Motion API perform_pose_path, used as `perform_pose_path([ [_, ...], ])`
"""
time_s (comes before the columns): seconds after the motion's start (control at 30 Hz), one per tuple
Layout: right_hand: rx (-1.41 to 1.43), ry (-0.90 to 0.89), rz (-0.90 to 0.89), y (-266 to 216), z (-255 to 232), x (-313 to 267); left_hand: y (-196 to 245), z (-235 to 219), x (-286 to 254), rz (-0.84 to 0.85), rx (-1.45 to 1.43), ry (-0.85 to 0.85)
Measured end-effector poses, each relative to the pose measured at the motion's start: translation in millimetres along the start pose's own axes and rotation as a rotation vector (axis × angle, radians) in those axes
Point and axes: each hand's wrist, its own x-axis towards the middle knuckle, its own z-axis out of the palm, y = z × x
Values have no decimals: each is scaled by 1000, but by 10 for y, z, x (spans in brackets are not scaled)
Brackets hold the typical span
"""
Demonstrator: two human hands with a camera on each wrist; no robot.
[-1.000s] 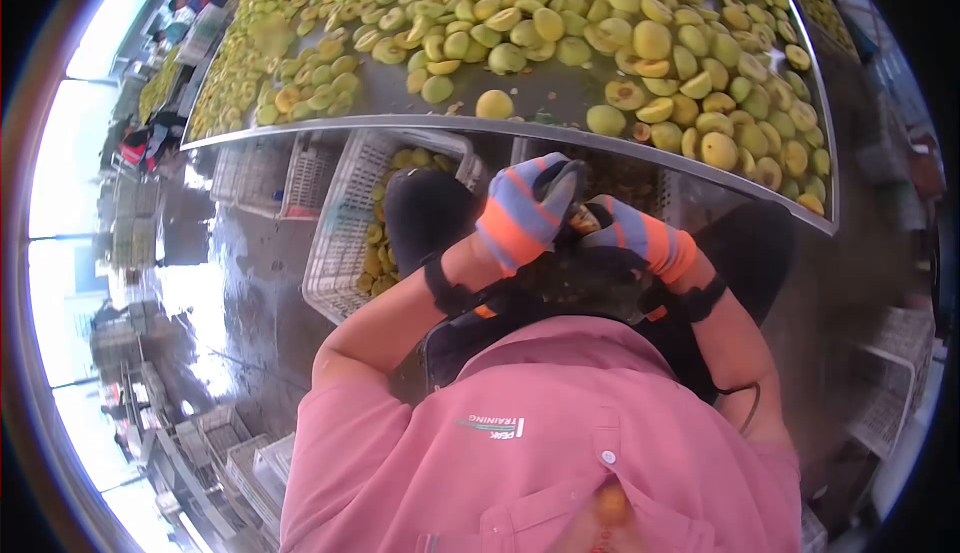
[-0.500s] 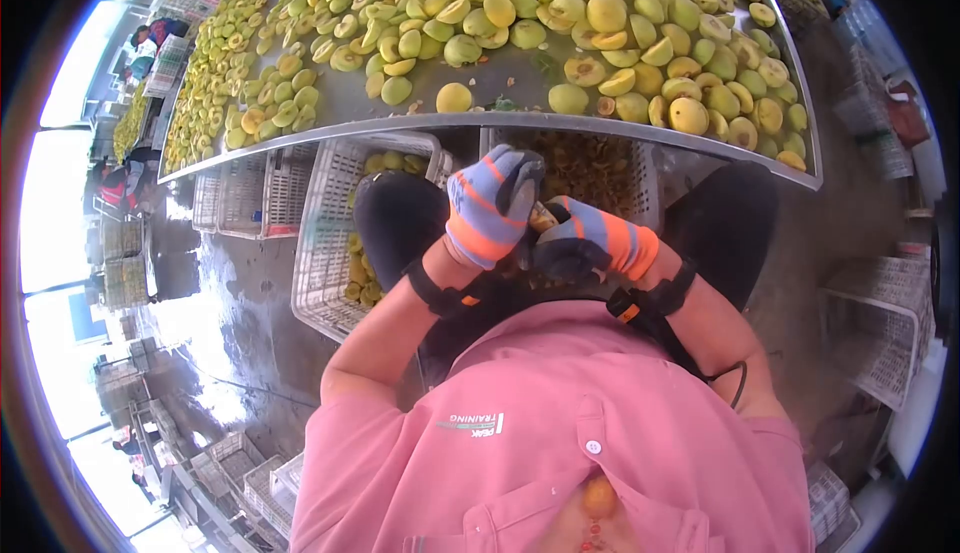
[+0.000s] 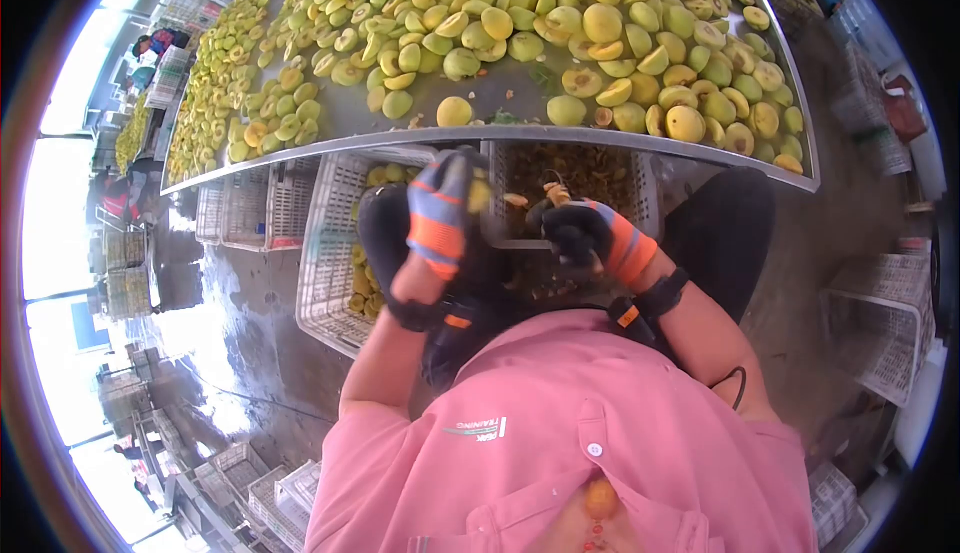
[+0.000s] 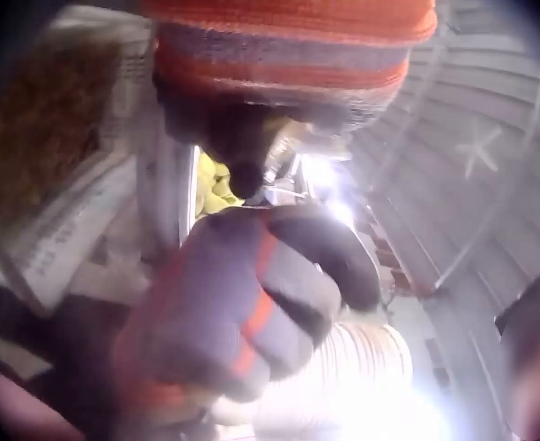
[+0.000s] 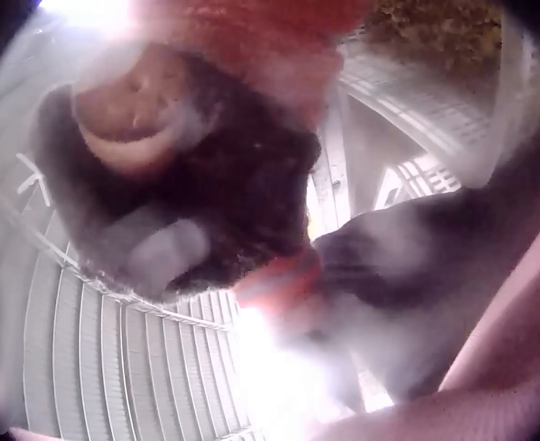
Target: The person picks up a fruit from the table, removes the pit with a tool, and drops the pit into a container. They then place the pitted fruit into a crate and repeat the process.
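Observation:
My left hand (image 3: 438,218), in a grey-and-orange glove with dark fingers, is blurred over the left knee. It holds a yellow-green piece of stone fruit (image 3: 479,193) at its fingertips. My right hand (image 3: 585,235), gloved alike, is curled around a small tan item (image 3: 556,194) with a thin curved tip; I cannot tell its kind. A small orange fruit piece (image 3: 515,200) shows between the hands, over the crate of brown scraps (image 3: 605,165). In the right wrist view, dark glove fingers (image 5: 242,184) are curled and blurred.
A metal-edged table (image 3: 480,137) in front bears many whole and halved fruits (image 3: 480,28). By the left knee stands a white crate (image 3: 318,253) with fruit pieces in it. More crates (image 3: 240,203) stand farther left, and another (image 3: 875,323) at the right on the wet floor.
The hands, together before, have come apart. My left hand has moved left with the fruit piece; the right has stayed near the middle, and the tan item now shows above its fingers.

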Motion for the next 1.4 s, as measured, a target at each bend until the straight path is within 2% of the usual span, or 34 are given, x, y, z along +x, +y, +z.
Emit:
perform_pose_path([
  [0.03,-112,299,-53,14,-45,47,-17,-200,64,174,273,87],
  [0.07,-39,354,-62,68,-316,189,155,-323,70,87,191,199],
  [0.1,-5,314,-59,75,-323,184,329,-447,77,9,97,317],
  [0.13,28,273,-58,60,-297,174,319,-716,110,188,279,310],
  [0.17,62,228,-54,42,-257,168,482,-814,138,-75,-67,312],
  [0.23,-1,197,-39,38,-161,235,498,-971,203,-351,-484,312],
  [0.27,-39,218,-44,61,-152,272,341,-1110,244,-345,-543,237],
  [0.3,-77,245,-55,75,-157,295,360,-1011,243,-327,-591,290],
  [0.33,-149,325,-54,85,-150,313,332,-974,236,-268,-491,249],
  [0.37,-160,323,-52,89,-154,310,308,-963,236,-211,-391,203],
  [0.47,-169,330,-55,73,-183,253,396,-1023,228,-279,-591,217],
  [0.53,-140,332,-68,65,-227,237,169,-1488,224,-232,-226,302],
  [0.6,-183,358,-124,36,-159,184,25,-1787,245,-174,404,418],
  [0.63,-206,373,-154,26,-130,160,19,-1816,224,-126,852,492],
  [0.73,-192,345,-175,69,-122,209,81,-1857,139,-167,1960,353],
  [0.83,-174,376,-166,78,-113,236,219,-1665,497,137,1396,207],
  [0.87,-219,373,-150,63,-114,216,300,-1424,653,30,1210,132],
  [0.9,-267,364,-143,43,-114,192,475,-1092,804,1,1190,16],
  [0.93,-314,349,-146,26,-103,179,414,-919,983,14,1128,-47],
  [0.97,-278,366,-209,78,-134,190,278,-794,1172,6,1325,-146],
  [1.0,-249,373,-291,136,-218,229,298,-527,1312,-79,1472,-212],
  [1.03,-178,420,-231,147,-299,258,324,-255,1448,-157,1617,-294],
  [1.07,-205,408,-186,113,-322,252,125,-195,1646,-129,1650,-378],
  [1.1,-166,427,-238,128,-319,273,-8,-123,1737,-168,1681,-471],
  [1.13,-148,380,-198,88,-302,248,-136,-48,1827,-206,1706,-565],
  [1.17,-156,376,-213,34,-256,213,-50,72,1694,-192,1655,-377],
  [1.23,-161,381,-217,-23,-155,120,-36,112,1830,-351,1643,-458],
  [1.3,-256,390,-213,-39,-156,99,-109,38,1713,-235,1483,-293],
  [1.37,-445,423,-160,-112,-69,18,-422,-243,1766,-38,1109,-247],
  [1.4,-598,421,-376,-34,-181,162,-370,-245,1657,28,654,-263],
])
